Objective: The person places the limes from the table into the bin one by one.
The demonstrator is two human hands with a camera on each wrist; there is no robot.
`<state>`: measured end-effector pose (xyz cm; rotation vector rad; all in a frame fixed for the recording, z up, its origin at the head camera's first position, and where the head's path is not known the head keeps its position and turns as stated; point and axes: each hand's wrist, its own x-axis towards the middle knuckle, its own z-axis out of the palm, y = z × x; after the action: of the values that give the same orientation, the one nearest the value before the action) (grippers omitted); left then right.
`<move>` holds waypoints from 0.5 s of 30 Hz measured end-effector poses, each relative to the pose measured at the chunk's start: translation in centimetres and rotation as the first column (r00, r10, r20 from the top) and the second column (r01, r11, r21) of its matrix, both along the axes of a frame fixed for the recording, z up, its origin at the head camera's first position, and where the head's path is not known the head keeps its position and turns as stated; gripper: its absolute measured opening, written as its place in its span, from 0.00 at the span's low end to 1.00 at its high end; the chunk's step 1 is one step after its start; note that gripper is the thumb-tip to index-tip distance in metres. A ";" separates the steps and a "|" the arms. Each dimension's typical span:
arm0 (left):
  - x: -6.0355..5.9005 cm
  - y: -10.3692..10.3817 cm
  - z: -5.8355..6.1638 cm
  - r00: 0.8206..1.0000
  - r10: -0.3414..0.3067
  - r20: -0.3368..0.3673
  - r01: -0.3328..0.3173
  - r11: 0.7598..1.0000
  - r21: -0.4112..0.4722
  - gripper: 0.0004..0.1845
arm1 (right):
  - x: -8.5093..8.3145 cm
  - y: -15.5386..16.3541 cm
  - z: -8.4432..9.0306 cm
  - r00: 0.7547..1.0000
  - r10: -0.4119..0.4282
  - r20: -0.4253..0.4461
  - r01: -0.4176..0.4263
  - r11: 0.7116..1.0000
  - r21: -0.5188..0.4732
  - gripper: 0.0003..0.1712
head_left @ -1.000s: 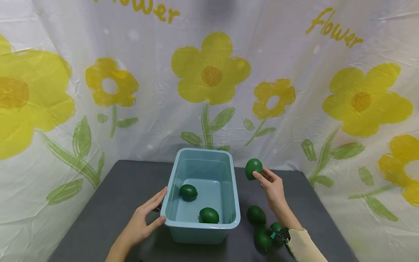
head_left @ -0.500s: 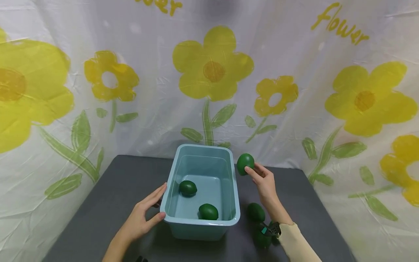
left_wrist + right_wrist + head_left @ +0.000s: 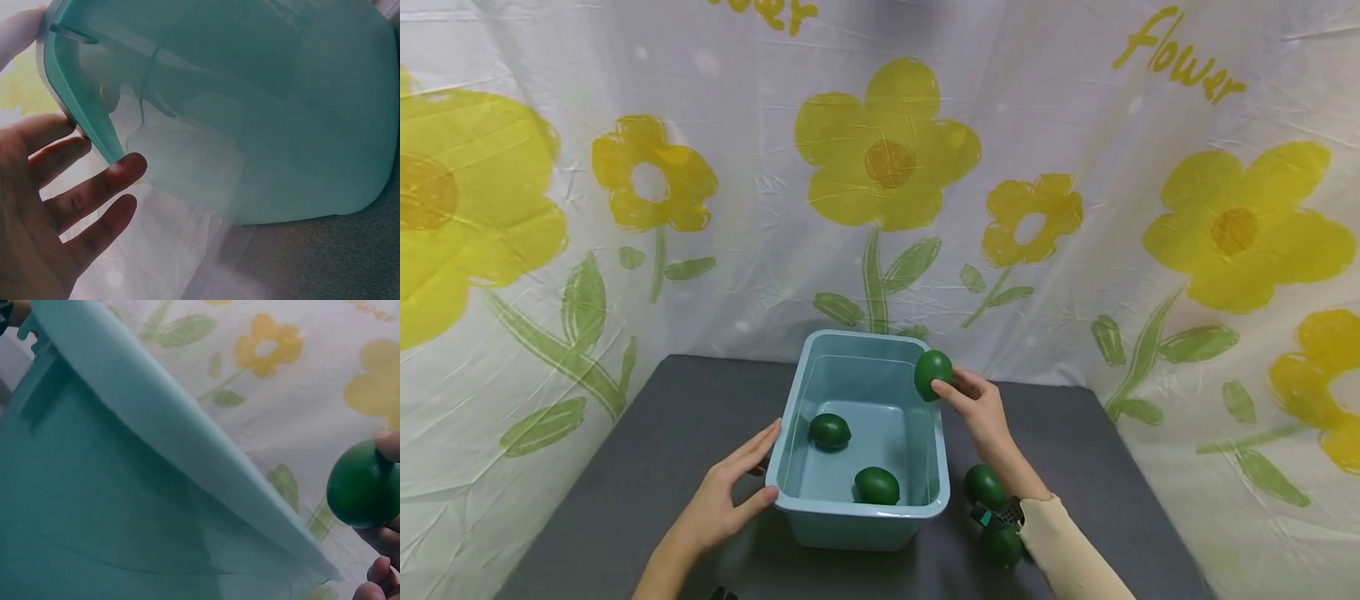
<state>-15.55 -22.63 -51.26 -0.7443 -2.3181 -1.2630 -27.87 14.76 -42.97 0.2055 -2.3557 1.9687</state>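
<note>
Against flowered curtains on the dark grey surface (image 3: 625, 467), the right hand (image 3: 977, 408) has carried its pinched green plastic lime (image 3: 933, 375) over the pale blue plastic bin's (image 3: 861, 510) rim, nearly ready for dropping, while the open-fingered left hand (image 3: 726, 500) steadies the bin.

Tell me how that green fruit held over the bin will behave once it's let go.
The green fruit is smooth and egg-shaped, so it will probably roll on the blue bin floor toward the two already inside. The right hand lifts it with fingertips alone, so it seems light. Its glossy skin may be somewhat slippery.
</note>
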 end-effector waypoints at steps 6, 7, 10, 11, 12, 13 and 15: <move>0.0 -0.1 -0.2 1.000 0.006 -0.004 -0.006 1.000 -0.012 0.39 | -0.3 -0.3 0.2 0.999 0.041 -0.023 -0.037 0.989 0.142 0.33; 0.0 -0.1 -0.2 1.000 0.008 -0.008 -0.008 1.000 -0.015 0.39 | -0.3 -0.3 0.3 0.998 0.046 -0.035 -0.040 0.985 0.170 0.33; -0.1 -0.1 -0.2 1.000 0.011 -0.007 -0.011 1.000 -0.014 0.39 | -0.6 -0.5 0.5 0.994 0.057 -0.093 -0.028 0.959 0.283 0.35; -0.1 -0.1 -0.2 1.000 0.011 -0.005 -0.011 1.000 -0.012 0.39 | -0.7 -0.5 0.6 0.991 0.066 -0.115 -0.026 0.947 0.321 0.35; -0.1 -0.1 -0.2 1.000 0.011 -0.001 -0.011 1.000 -0.008 0.39 | -0.7 -0.6 0.6 0.988 0.075 -0.137 -0.022 0.934 0.356 0.35; -0.1 0.0 -0.1 1.000 0.009 0.002 -0.009 1.000 -0.004 0.39 | -0.8 -0.6 0.7 0.984 0.084 -0.155 -0.018 0.924 0.382 0.36; 0.0 0.0 0.0 1.000 0.005 0.003 -0.005 1.000 0.002 0.39 | -0.8 -0.6 0.8 0.977 0.102 -0.188 -0.013 0.906 0.423 0.36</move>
<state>-15.58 -22.59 -51.27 -0.7352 -2.3194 -1.2654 -28.70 14.16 -42.13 0.4811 -2.6209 1.3500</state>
